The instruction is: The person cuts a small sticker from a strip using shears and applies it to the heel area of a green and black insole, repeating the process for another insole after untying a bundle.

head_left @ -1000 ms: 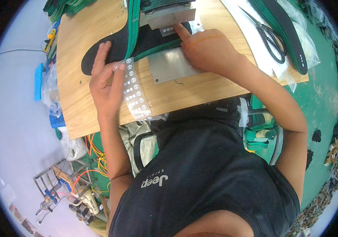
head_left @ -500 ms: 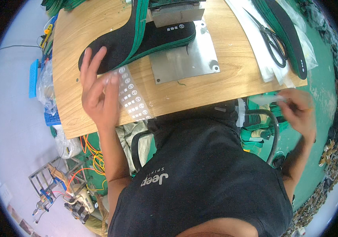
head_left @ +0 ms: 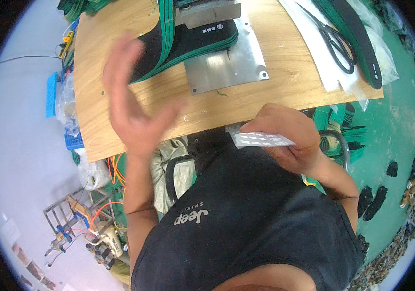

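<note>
My right hand (head_left: 290, 138) is closed on a clear label sheet (head_left: 265, 139) with rows of white printed marks, held over my lap just off the table's near edge. My left hand (head_left: 135, 102) is blurred by motion, its thumb and fingers spread and nothing seen in them. It is raised over the table's left side, next to a stack of black insoles with green edges (head_left: 188, 41). Part of that stack lies on a shiny metal plate (head_left: 227, 70) under a metal block (head_left: 210, 15), and my left fingers cover its left end.
Black-handled scissors (head_left: 336, 46) lie on white sheets (head_left: 309, 46) at the table's right. Beside them are more black and green insoles (head_left: 350, 31). A clear film strip (head_left: 360, 97) overhangs the table edge (head_left: 164, 133). Green insole pieces (head_left: 353, 138) are below right.
The label sheet has passed from my left hand to my right, which has moved left to in front of my body. My left hand has let go and opened.
</note>
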Demonstrator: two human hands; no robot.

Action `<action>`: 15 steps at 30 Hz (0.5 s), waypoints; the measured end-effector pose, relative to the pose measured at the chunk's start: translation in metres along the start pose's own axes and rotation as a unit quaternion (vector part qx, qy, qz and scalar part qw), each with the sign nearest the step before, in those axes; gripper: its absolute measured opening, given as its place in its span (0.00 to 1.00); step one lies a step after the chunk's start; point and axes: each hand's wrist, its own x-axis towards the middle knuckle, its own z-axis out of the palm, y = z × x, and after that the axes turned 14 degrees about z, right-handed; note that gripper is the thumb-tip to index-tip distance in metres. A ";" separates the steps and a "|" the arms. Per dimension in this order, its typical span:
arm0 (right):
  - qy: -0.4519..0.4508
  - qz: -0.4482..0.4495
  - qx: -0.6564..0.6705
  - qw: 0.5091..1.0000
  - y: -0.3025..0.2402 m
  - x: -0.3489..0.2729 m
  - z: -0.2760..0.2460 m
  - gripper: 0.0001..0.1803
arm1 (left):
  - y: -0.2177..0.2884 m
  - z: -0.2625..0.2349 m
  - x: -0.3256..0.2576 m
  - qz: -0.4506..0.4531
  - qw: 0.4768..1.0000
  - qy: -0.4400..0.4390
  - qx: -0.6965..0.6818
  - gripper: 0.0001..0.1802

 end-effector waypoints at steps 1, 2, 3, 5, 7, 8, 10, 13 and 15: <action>-0.004 0.018 -0.011 1.000 0.003 -0.001 0.002 0.09 | -0.011 -0.019 0.007 -0.016 0.991 -0.088 0.098 0.49; -0.010 0.036 -0.021 0.999 0.006 -0.002 0.005 0.08 | -0.020 -0.028 0.013 -0.038 0.973 -0.153 0.167 0.52; -0.017 0.055 -0.030 0.998 0.008 -0.004 0.008 0.08 | -0.028 -0.033 0.019 -0.062 0.945 -0.218 0.236 0.56; -0.001 0.100 0.025 0.995 0.012 -0.009 0.021 0.07 | -0.049 -0.032 0.022 -0.065 0.923 -0.281 0.257 0.58; -0.004 0.119 0.044 0.992 0.014 -0.008 0.029 0.07 | -0.066 -0.025 0.028 -0.060 0.912 -0.324 0.245 0.58; -0.028 0.159 0.043 0.986 0.013 -0.009 0.030 0.07 | -0.071 -0.020 0.032 -0.055 0.912 -0.337 0.226 0.58; -0.084 0.184 0.071 0.977 0.012 -0.009 0.032 0.07 | -0.078 -0.009 0.028 -0.051 0.912 -0.362 0.189 0.55; -0.194 0.185 0.106 0.958 0.019 -0.012 0.037 0.07 | -0.072 -0.005 0.033 -0.094 0.903 -0.390 0.156 0.51; -0.252 0.222 0.181 0.925 0.016 -0.016 0.040 0.07 | -0.078 -0.003 0.027 -0.055 0.922 -0.353 0.148 0.47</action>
